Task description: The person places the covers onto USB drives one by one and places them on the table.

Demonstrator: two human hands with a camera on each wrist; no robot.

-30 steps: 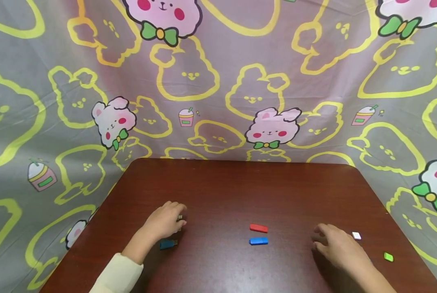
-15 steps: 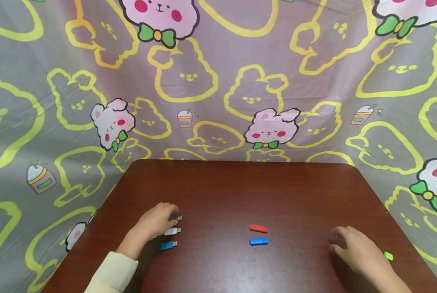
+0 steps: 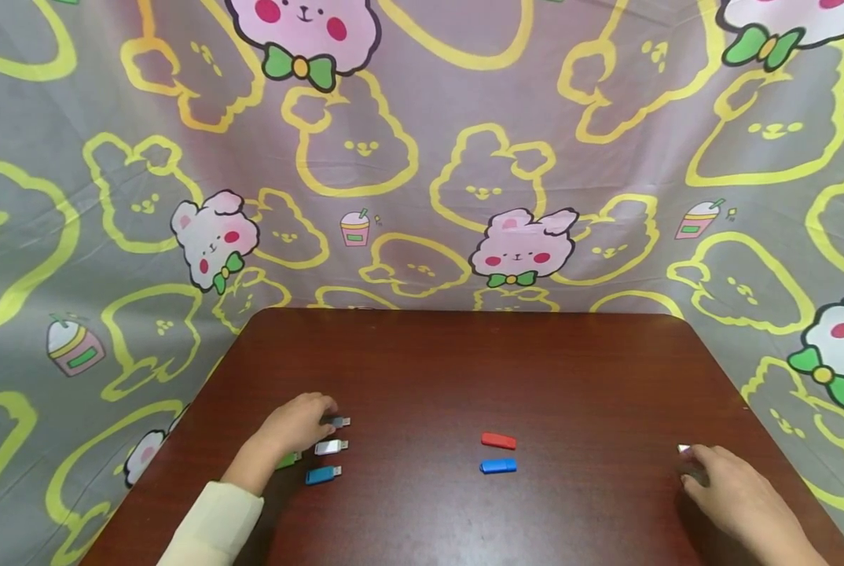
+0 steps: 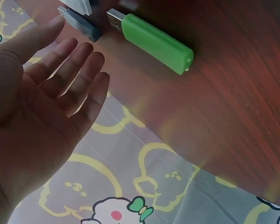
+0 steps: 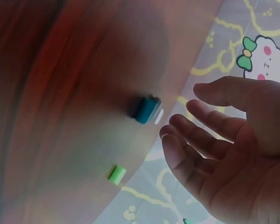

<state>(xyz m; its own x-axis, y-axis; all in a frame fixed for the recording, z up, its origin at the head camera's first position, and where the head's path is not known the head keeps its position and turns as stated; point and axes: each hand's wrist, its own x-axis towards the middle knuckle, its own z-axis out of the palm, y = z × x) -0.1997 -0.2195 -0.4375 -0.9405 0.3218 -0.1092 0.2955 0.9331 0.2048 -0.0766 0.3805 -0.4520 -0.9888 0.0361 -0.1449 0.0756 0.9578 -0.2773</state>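
Left hand relaxed and empty, fingers loosely bent, beside a grey stick; whether they touch, I cannot tell from my end. White stick, teal stick and green stick lie near it. Right hand slack too, holding nothing, fingers curved near a teal cap, a white cap and a green cap. Red stick and blue stick lie on the table between the hands.

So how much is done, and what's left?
The red stick and blue stick look done: no metal plugs show. Nothing seems gripped: the left hand is near the gray stick, the right hand near the loose white cap, teal cap and green cap. Probably left to cap: the gray stick, white stick, teal stick and green stick, all with bare plugs.
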